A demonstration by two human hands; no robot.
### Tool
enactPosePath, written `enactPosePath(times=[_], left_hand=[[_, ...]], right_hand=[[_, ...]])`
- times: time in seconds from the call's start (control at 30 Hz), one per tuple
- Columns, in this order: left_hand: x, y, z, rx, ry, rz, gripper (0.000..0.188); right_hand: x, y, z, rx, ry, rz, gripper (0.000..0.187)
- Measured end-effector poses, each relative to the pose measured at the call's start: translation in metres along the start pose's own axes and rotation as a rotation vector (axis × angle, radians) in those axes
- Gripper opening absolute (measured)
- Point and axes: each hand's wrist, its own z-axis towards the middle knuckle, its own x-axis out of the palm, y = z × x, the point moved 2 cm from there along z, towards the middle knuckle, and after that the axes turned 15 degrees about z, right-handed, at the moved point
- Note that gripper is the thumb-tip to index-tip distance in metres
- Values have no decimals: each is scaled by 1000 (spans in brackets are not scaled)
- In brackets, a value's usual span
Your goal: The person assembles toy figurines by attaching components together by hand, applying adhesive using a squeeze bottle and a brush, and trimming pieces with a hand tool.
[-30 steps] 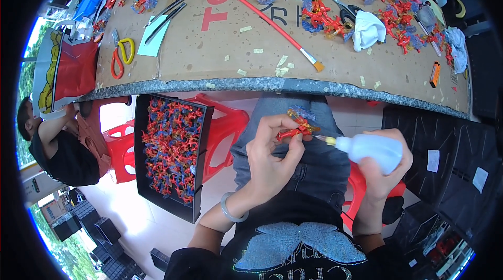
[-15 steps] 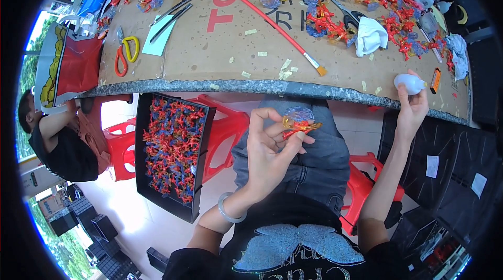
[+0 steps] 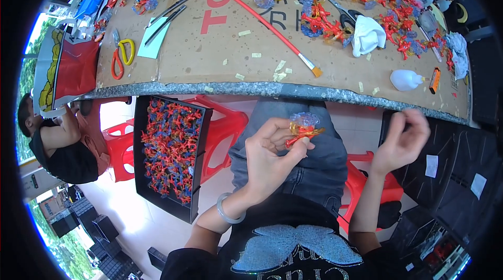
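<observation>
Left grip (image 3: pixel 275 151): thumb and fingers pinched on a small figurine (image 3: pixel 305 121), red, yellow and clear blue, held above the lap (image 3: pixel 325 167);
Figurine's handling: likely light, stiff, smooth plastic; thin parts look easily snapped, so the thicker red middle seems the safest hold;
Right grip (image 3: pixel 402 141): holding nothing, fingers loosely bent and blurred, near the counter (image 3: pixel 199 65) edge;
Counter: white squeeze bottle (image 3: pixel 405 79); red-handled brush (image 3: pixel 272 30); similar pieces (image 3: pixel 325 26) strewn behind;
Left of lap: black tray (image 3: pixel 199 180), full of similar pieces

Bottle (image 3: pixel 405 80) R on tbl (image 3: pixel 188 65), scissors (image 3: pixel 118 45) L, brush (image 3: pixel 272 29) btwn
</observation>
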Motion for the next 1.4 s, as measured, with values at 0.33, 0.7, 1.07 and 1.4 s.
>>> enactPosePath(times=[0.33,0.7,1.07,1.4], left_hand=[[4,6,3,-170,43,49,16],[-1,19,7,-220,31,122,19],[-1,24,9,-162,-51,208,20],[-1,20,11,-147,-49,175,15]], right_hand=[[53,45,-18,-60,654,113,21],[60,31,-32,62,709,119,22],[64,32,-32,42,706,114,19],[66,31,-35,-68,710,92,23]])
